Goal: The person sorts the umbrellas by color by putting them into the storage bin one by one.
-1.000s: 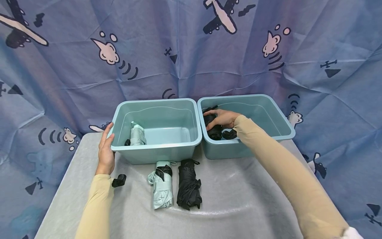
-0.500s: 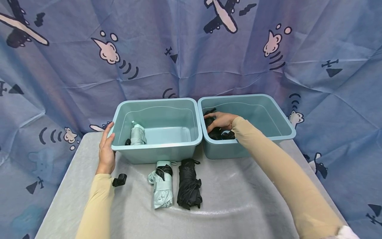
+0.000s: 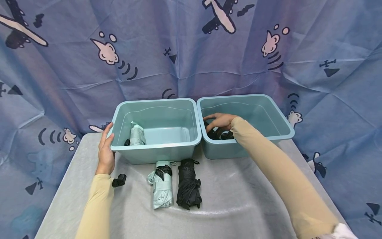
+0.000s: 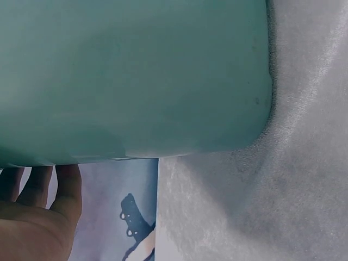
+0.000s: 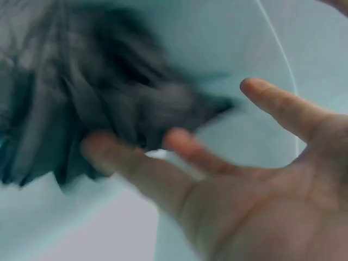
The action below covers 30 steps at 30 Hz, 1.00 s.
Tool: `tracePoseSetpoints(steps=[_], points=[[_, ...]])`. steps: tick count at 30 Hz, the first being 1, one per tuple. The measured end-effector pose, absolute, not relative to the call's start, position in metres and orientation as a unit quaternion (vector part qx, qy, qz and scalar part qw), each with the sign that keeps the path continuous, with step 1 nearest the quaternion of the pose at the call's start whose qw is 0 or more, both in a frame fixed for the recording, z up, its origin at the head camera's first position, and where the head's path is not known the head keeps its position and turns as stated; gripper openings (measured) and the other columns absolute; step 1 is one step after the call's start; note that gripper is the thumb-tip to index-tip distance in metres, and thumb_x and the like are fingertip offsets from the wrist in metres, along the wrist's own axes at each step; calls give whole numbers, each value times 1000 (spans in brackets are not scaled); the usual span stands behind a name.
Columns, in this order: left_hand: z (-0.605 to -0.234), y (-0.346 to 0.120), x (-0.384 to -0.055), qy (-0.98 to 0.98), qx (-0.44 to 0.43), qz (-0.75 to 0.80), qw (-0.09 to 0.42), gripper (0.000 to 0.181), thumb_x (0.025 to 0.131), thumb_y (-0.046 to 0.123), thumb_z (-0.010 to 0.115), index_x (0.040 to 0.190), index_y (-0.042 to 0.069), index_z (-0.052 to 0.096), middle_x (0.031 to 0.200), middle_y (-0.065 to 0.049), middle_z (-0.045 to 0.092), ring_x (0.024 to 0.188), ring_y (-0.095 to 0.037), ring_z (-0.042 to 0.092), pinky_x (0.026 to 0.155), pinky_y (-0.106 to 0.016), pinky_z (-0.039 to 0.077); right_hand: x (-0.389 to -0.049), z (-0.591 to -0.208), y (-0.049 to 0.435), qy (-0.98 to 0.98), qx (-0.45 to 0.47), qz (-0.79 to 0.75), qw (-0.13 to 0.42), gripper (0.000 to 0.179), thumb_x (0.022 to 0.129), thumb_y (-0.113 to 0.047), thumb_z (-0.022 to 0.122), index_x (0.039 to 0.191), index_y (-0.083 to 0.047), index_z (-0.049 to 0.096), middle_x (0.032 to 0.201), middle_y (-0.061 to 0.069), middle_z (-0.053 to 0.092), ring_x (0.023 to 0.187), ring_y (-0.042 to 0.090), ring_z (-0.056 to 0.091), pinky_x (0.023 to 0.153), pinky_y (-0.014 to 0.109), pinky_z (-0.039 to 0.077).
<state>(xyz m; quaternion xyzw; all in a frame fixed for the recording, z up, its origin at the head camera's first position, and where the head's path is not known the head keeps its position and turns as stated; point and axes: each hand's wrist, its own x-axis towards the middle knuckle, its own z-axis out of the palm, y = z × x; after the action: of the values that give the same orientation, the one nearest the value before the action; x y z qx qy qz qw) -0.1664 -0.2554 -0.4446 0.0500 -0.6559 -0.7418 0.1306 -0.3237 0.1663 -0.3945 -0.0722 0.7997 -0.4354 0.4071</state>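
My left hand (image 3: 105,152) rests against the left end of the left blue-green bin (image 3: 158,146), its fingers extended along the outer wall near the rim. Inside that bin lies a folded pale green umbrella (image 3: 137,135) with a small dark bit beside it. My right hand (image 3: 221,121) reaches into the right blue-green bin (image 3: 232,152), near its left end. Below it lies a folded black umbrella (image 5: 103,81), blurred in the right wrist view. The right fingers are spread and straight there, beside the cloth and not curled round it; light contact cannot be ruled out.
In front of the bins, a pale green umbrella (image 3: 163,191) and a black umbrella (image 3: 189,189) lie side by side on the grey table cover (image 3: 232,205). The bins stand rim to rim. A printed blue curtain (image 3: 185,49) hangs right behind them.
The right hand has sunk slightly in the right bin, and the black umbrella under it now sits lower and shows less. The left hand has stayed on its bin.
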Motion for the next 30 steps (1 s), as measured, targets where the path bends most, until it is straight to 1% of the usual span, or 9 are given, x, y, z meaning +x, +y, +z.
tracePoseSetpoints(steps=[2,4,6,10,12,18,22,25,30], points=[[-444,-256,-166,-656,50,-742,132,50,110,19,32,160,22,32,162,-8,31,144,-26,33,114,-43,27,-323,-394,165,782,-65,-457,420,82,93,-5,68,162,-11,23,127,21,53,96,33,55,85,53,51],[-444,-256,-166,-655,51,-742,133,50,110,19,32,160,21,32,162,-8,31,144,-26,33,114,-43,27,-323,-394,164,780,-62,-461,419,81,94,-4,66,162,-10,23,123,20,51,101,39,50,89,56,49],[-444,-256,-166,-655,52,-742,133,50,110,19,32,160,21,32,162,-8,31,144,-26,33,114,-43,27,-323,-394,164,784,-57,-458,415,79,93,-4,66,161,-10,25,126,20,50,110,43,48,90,57,49],[-445,-256,-166,-655,53,-742,130,50,111,19,32,161,21,31,163,-6,28,144,-26,31,115,-44,25,-322,-392,166,794,-56,-443,413,77,94,-8,68,159,-9,28,141,24,46,128,47,46,88,55,52],[-445,-256,-166,-657,54,-741,129,50,111,19,32,161,22,31,163,-4,27,145,-26,30,116,-45,24,-322,-390,168,798,-55,-436,413,76,94,-10,70,159,-10,30,146,25,44,133,47,43,87,56,53],[-445,-256,-166,-661,52,-738,128,51,111,21,33,161,23,30,164,-3,26,146,-26,29,117,-47,23,-319,-376,175,809,-59,-434,392,79,91,-18,77,157,-11,35,154,23,37,137,45,41,92,61,50],[-446,-257,-167,-662,52,-736,128,51,111,21,32,161,23,30,164,-3,26,146,-25,29,117,-47,23,-316,-364,180,799,-70,-458,384,81,91,-17,77,158,-8,32,156,23,35,139,46,37,98,64,45],[-445,-256,-166,-662,51,-737,128,51,111,20,32,161,23,30,164,-4,26,146,-25,29,117,-46,23,-311,-356,184,789,-86,-476,378,79,93,-13,74,159,-6,31,156,25,35,140,45,36,97,63,46],[-445,-256,-165,-661,51,-738,128,51,111,19,31,161,23,30,164,-5,27,145,-26,30,116,-46,24,-300,-344,191,784,-120,-495,354,72,96,-9,71,157,-6,34,151,27,42,135,42,45,93,57,51]])
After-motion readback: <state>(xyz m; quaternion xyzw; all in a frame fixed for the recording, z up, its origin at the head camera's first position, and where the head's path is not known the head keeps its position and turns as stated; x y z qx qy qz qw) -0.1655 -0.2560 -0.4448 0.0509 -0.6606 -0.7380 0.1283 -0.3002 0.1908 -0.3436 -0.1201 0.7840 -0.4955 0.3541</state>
